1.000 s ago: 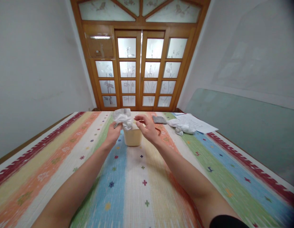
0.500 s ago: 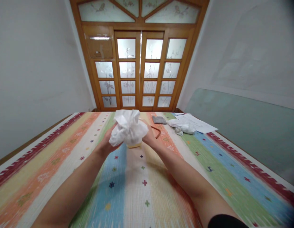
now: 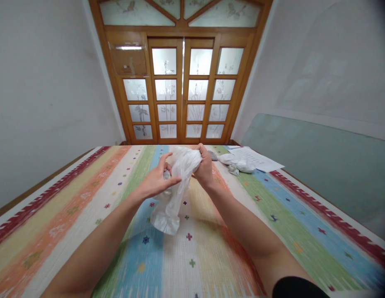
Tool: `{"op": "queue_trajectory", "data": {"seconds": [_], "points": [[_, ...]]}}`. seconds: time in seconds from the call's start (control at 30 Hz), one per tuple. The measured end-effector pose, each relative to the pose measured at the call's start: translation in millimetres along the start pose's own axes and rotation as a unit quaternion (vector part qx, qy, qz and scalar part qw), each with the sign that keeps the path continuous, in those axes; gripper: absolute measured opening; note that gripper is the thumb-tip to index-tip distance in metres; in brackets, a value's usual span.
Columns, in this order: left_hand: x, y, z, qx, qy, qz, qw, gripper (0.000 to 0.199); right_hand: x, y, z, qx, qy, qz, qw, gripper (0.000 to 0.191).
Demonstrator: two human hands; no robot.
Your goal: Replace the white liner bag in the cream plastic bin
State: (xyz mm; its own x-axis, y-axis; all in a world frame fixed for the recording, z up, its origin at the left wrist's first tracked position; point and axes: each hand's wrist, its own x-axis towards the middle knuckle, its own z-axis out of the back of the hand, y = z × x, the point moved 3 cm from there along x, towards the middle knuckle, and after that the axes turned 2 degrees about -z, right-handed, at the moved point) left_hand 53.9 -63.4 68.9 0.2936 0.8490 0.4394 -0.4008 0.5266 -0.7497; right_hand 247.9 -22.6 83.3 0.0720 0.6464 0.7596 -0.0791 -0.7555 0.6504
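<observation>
Seemingly, right hand grips crumpled white plastic bag high so it hangs — left hand half-curled alongside, hold unclear.

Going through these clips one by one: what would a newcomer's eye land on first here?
Probably the crumpled white plastic bag at the middle of the view, its top gripped in the right hand, with the thumb of the left hand at its side. Next, perhaps, the brightly striped tablecloth below, then the wooden doors with frosted panes beyond the table's far edge.
</observation>
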Motion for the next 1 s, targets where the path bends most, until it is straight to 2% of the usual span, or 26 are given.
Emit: {"op": "queue_trajectory", "data": {"seconds": [0.07,0.1,0.13,0.2,0.27,0.3,0.37,0.47,0.53,0.6,0.63,0.7,0.83,0.9,1.0], "points": [[-6,-5,-10.8,0.028,-0.007,0.009,1.0,0.099,-6,11,0,-0.002,0.003,0.044,0.999,0.018],[-9,-5,-15.8,0.036,-0.009,0.011,0.999,0.095,-9,15,0,-0.007,0.01,0.066,0.998,0.016],[-10,-4,-20.1,0.041,-0.01,0.01,0.999,0.084,-12,19,0,-0.016,0.021,0.089,0.996,0.013],[-10,1,-24.4,0.051,-0.008,0.002,0.999,0.046,-17,26,0,-0.048,0.058,0.14,0.987,0.01],[-6,6,-20.6,0.076,-0.01,-0.008,0.997,0.013,-17,32,0,-0.095,0.101,0.168,0.976,0.009],[-4,7,-15.4,0.098,-0.022,-0.017,0.995,0.006,-16,34,0,-0.122,0.12,0.162,0.972,0.009],[1,3,-0.5,0.139,-0.064,-0.05,0.987,0.005,-12,37,1,-0.168,0.151,0.118,0.967,0.024],[2,-10,20.1,0.13,-0.105,-0.106,0.98,0.021,-9,34,-3,-0.191,0.227,0.05,0.954,0.047],[1,-15,28.1,0.065,-0.112,-0.101,0.986,0.025,-12,28,-10,-0.184,0.288,0.028,0.94,0.037],[-1,-14,31.4,-0.019,-0.115,-0.067,0.991,0.019,-14,20,-15,-0.18,0.314,0.011,0.932,0.012],[-2,-13,31.9,-0.056,-0.114,-0.048,0.991,0.016,-13,17,-17,-0.18,0.311,0.004,0.933,0.004],[-1,-8,32.4,-0.098,-0.108,-0.023,0.989,0.011,-9,11,-16,-0.173,0.281,-0.002,0.944,0.011],[3,-1,36.9,-0.076,-0.087,-0.002,0.993,0.013,9,2,-1,-0.133,0.161,-0.023,0.978,0.007],[4,1,36.6,-0.023,-0.044,-0.02,0.999,0.021,15,-3,6,-0.092,0.128,-0.063,0.986,0.002],[3,5,27.0,0.12,0.073,-0.034,0.99,0.031,16,-4,7,-0.044,0.135,-0.089,0.986,0.009]]}}
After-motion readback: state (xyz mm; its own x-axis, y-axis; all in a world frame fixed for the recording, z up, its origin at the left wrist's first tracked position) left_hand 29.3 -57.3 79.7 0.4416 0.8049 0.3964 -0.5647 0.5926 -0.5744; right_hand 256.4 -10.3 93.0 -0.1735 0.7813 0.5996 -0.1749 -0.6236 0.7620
